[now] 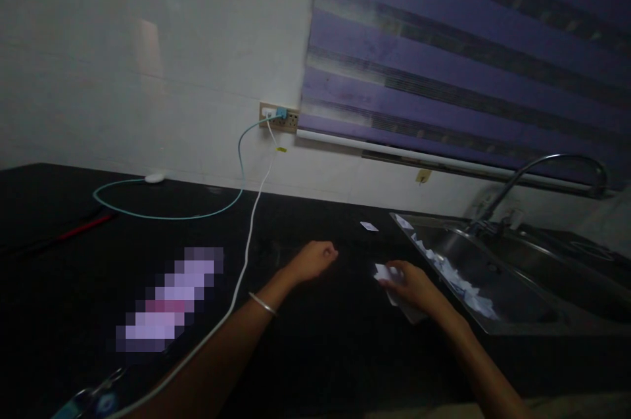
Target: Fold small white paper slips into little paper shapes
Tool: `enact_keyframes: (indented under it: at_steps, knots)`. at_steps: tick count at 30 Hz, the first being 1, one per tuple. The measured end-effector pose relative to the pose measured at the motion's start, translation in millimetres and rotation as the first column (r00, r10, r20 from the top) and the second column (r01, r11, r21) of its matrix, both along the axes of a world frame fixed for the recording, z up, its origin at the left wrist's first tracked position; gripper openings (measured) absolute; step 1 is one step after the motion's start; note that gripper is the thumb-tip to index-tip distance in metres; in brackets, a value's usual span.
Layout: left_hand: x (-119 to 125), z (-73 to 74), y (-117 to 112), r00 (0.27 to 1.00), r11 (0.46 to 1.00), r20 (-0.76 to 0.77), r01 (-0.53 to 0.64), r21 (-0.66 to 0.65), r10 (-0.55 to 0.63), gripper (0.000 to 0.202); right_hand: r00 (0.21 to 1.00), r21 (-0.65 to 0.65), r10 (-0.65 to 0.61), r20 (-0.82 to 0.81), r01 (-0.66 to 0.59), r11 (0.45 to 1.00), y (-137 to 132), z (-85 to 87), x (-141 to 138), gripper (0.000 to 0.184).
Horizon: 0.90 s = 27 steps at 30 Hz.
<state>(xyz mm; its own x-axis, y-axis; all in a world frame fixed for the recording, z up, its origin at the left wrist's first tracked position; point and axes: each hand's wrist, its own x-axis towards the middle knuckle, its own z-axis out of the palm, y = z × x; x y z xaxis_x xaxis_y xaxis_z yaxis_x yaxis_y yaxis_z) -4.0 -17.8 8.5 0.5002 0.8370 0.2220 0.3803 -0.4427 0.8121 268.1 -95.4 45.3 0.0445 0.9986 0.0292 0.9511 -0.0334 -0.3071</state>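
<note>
My left hand (314,260) is closed in a loose fist just above the black countertop (315,366), with nothing visible in it. A bangle circles that wrist. To the right, my right hand (410,282) grips small white paper pieces (382,272) between thumb and fingers. More white paper (408,311) shows beneath this hand, partly covered by it. Farther back lies a single white paper piece (369,226). Several folded-looking pale paper pieces (456,277) lie in a row along the left side of the sink.
A steel sink (522,323) with a curved faucet (513,179) is on the right. A white cable (250,235) crosses my left forearm from the wall socket (290,120). A teal cable (167,218) loops at the back left. A pixelated bright object (170,300) lies left.
</note>
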Motion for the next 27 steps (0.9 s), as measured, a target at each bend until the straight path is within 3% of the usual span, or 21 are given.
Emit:
enact_keyframes:
  at_steps: [6, 13, 27]
  knots:
    - [-0.5, -0.4, 0.5, 1.000, 0.999, 0.003, 0.003, 0.034, -0.004, 0.030, 0.998, 0.079, -0.047, -0.033, 0.050, 0.996, -14.3, -7.5, 5.0, 0.059]
    - [-0.2, 0.5, -0.3, 1.000, 1.000, -0.009, 0.000, 0.021, 0.000, 0.030, 0.998, 0.152, 0.014, 0.063, -0.023, 0.988, -37.4, -20.8, -12.0, 0.043]
    - [-0.7, -4.3, 4.3, 1.000, 0.998, 0.005, 0.024, 0.055, -0.024, 0.032, 0.999, 0.063, -0.014, -0.053, 0.017, 0.998, -46.0, -11.1, -0.6, 0.052]
